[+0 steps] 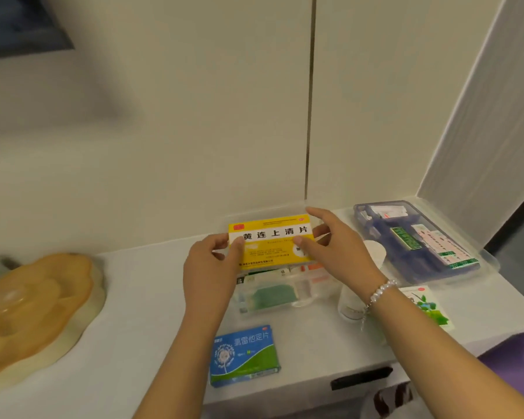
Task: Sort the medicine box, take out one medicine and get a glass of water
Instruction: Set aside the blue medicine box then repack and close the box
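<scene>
Cream wall panels with a dark vertical seam rise behind a white countertop (pixel 139 297). At the far left sits a large amber, lobed tray (pixel 34 309), blurred and partly cut off by the frame edge. At the right rear, a clear plastic lid or tray (pixel 488 261) holds a blue insert with several small packets; their print is too blurred to read.

Both forearms reach in from the bottom edge. The left hand (pixel 211 269) and the right hand (pixel 338 246), which wears a pearl bracelet (pixel 380 293) at the wrist, together grip a yellow and white medicine carton (pixel 270 241), thumbs on its front face and fingers curled behind its ends. The carton is held upright just above the clear medicine box (pixel 273 293), whose contents are mostly hidden behind it; a green packet shows through the near wall.

A white paper cup (pixel 375 252) stands just right of the box, partly hidden by the right hand. Under the right forearm lies a white bottle (pixel 350 306), and beside it a small white packet with green leaves (pixel 427 305). Nearest the viewer, a blue and green medicine packet (pixel 244 355) lies flat on the countertop.
</scene>
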Tool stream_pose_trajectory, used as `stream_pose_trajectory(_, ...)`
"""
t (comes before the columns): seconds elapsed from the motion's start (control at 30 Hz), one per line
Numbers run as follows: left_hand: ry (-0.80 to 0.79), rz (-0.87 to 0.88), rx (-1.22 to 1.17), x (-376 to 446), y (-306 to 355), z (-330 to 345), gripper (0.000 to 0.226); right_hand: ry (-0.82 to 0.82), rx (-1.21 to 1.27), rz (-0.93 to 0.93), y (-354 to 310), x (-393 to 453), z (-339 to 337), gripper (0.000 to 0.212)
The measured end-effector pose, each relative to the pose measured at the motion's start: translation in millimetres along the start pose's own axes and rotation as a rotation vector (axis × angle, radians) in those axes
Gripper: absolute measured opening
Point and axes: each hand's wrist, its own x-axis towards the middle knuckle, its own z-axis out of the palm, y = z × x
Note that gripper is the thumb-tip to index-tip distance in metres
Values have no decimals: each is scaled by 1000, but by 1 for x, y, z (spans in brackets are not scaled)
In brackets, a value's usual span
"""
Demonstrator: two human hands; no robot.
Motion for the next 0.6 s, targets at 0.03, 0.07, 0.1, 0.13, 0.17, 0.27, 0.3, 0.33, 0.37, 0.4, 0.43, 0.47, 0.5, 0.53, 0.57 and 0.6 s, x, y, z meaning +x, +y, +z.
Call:
stream_pose_trajectory(0.03, -17, -22, 44, 2, -5, -1, 31, -19, -34, -3, 1, 2, 3, 55)
stream_pose_trajectory(0.07, -26, -36, 71, 5, -9, -2, 32, -34, -72, -5, 2, 4, 6, 53)
stream_pose_trajectory(0.1, -27, -42, 79, 6, -11, -3, 32, -45, -106, -2, 2, 6, 7, 51)
stream_pose_trajectory(0.13, -26, -48, 72, 7, -13, -4, 30, -57, -139, 5, 2, 8, 7, 49)
stream_pose_trajectory(0.17, -31, -56, 55, 7, -14, -5, 29, -74, -173, 14, 2, 10, 7, 48)
stream_pose_trajectory(0.27, -79, -86, 28, 7, -17, -4, 39, -143, -264, 42, 1, 13, 11, 47)
stream_pose_trajectory(0.3, -91, -97, 9, 8, -19, -3, 44, -166, -288, 49, 1, 14, 14, 48)
stream_pose_trajectory(0.33, -106, -119, -26, 8, -19, -2, 48, -190, -311, 53, 0, 14, 17, 48)
stream_pose_trajectory(0.37, -126, -153, -74, 8, -20, -2, 53, -220, -339, 59, 0, 15, 21, 48)
stream_pose_trajectory(0.4, -150, -190, -124, 7, -19, -1, 56, -252, -375, 73, 0, 16, 26, 48)
stream_pose_trajectory(0.43, -169, -218, -166, 6, -20, 0, 59, -277, -412, 97, 0, 17, 29, 49)
stream_pose_trajectory(0.47, -178, -229, -193, 5, -21, 1, 60, -286, -443, 126, 0, 19, 32, 49)
stream_pose_trajectory(0.5, -178, -233, -213, 4, -22, 2, 60, -286, -470, 158, 0, 22, 33, 48)
stream_pose_trajectory(0.53, -170, -240, -236, 4, -24, 2, 59, -291, -497, 188, 0, 24, 34, 44)
stream_pose_trajectory(0.57, -163, -253, -267, 4, -25, 3, 57, -312, -528, 208, 0, 26, 34, 37)
stream_pose_trajectory(0.6, -158, -267, -298, 4, -26, 3, 56, -347, -567, 221, 0, 28, 33, 29)
